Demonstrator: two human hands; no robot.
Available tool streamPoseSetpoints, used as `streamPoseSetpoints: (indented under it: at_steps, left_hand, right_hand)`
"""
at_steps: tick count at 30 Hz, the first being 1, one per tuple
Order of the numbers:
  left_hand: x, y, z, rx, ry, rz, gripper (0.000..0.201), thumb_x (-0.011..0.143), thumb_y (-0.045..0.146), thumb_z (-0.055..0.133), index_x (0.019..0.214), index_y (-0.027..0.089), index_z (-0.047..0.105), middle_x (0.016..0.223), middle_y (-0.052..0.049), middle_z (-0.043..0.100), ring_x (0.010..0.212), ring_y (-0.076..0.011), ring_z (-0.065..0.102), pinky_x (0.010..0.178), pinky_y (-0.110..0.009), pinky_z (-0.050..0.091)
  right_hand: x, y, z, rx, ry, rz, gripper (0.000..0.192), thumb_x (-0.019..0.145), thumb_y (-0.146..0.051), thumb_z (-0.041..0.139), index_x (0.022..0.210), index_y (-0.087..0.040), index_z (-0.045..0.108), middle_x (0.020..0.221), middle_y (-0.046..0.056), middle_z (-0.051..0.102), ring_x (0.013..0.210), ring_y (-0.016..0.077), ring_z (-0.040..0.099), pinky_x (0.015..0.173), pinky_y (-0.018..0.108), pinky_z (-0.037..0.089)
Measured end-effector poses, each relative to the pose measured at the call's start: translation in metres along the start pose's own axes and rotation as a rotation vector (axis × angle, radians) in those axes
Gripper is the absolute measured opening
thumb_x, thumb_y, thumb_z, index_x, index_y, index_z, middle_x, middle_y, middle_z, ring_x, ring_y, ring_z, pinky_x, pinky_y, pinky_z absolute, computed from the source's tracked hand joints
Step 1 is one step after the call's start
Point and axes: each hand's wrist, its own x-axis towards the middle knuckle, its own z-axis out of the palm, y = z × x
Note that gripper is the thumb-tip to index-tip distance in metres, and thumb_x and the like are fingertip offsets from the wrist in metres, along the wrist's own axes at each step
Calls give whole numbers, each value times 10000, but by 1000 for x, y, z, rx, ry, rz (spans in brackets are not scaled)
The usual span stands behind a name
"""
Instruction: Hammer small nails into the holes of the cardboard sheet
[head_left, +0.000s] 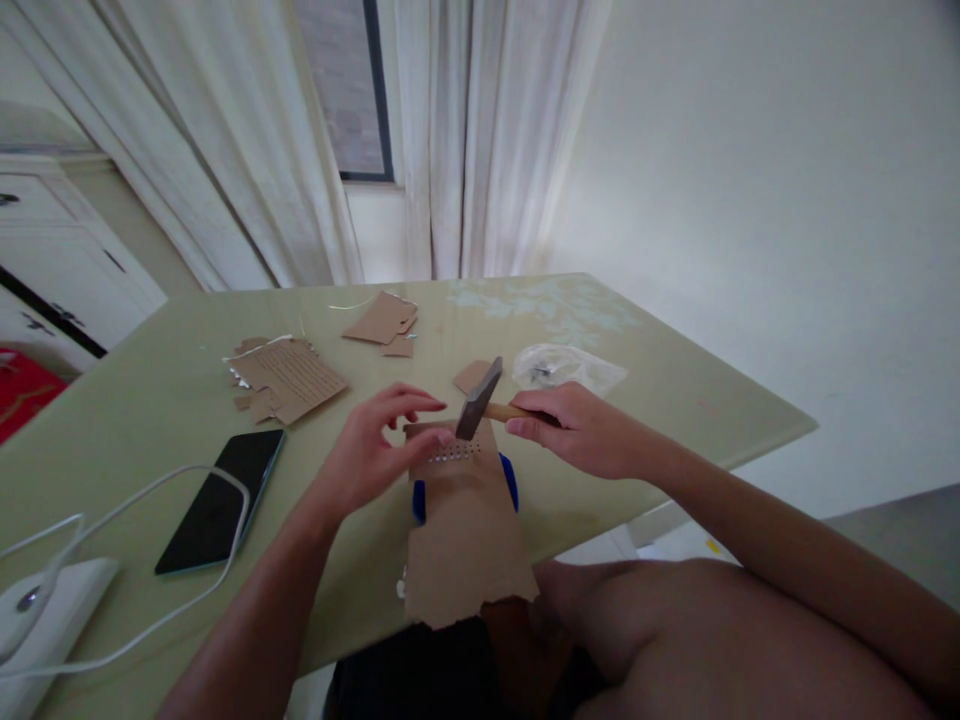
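Observation:
In the head view a strip of brown cardboard (469, 550) lies at the table's near edge, its torn end overhanging toward my lap. Rows of small holes or shiny dots mark its far part. Blue pieces (509, 482) stick out from under both sides. My right hand (581, 430) is closed round the wooden handle of a hammer (480, 398), whose metal head stands over the dotted rows. Close beside the head is my left hand (382, 440), thumb and forefinger apart, the thumb at the cardboard. Anything tiny at its fingertips is too small to make out.
Torn cardboard pieces (289, 380) lie at the left, with more cardboard scraps (382, 318) farther back. A clear plastic bag (568, 368) holds small dark bits. A phone (221, 500), white cable (150, 487) and white power strip (60, 610) occupy the left side.

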Motion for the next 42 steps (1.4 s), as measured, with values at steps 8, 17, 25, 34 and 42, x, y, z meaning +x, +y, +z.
streamPoseSetpoints:
  at_steps: [8,17,25,34,42]
  left_hand:
    - [4,-77,-24,659,-40,-631,335,990,416,618,1065,158,819,1114,-174,834,1069,-397,760,886,-462,561]
    - [6,-95,-1,624,-56,-624,280,943,285,548,920,159,797,1025,-208,832,1032,-375,784,927,-430,572]
    - [12,-77,1,462,157,-482,330,993,326,465,1114,158,723,1127,-202,796,1095,-359,737,987,-489,565]
    - [-9,11,27,-194,78,-47,239,1018,444,663,1006,224,757,967,-53,811,835,-194,708,770,-314,537]
    - [-13,17,34,2,9,0,193,984,432,747,974,251,814,793,-10,775,705,-176,645,709,-324,471]
  right_hand:
    - [0,4,1,50,44,24,426,1091,-417,565,731,-214,461,629,-54,448,596,125,452,648,309,285]
    - [-1,3,0,73,36,14,417,1083,-416,573,731,-214,475,623,-57,445,581,123,439,644,313,277]
    - [-2,6,-2,47,68,33,419,1078,-418,577,730,-216,460,634,-48,460,601,131,457,654,317,270]
    - [-3,13,-3,7,103,86,408,1084,-376,587,728,-207,480,658,-46,458,639,130,446,670,320,253]
    - [-4,14,-1,16,97,72,412,1079,-393,592,726,-204,496,663,-38,480,644,137,467,667,315,262]
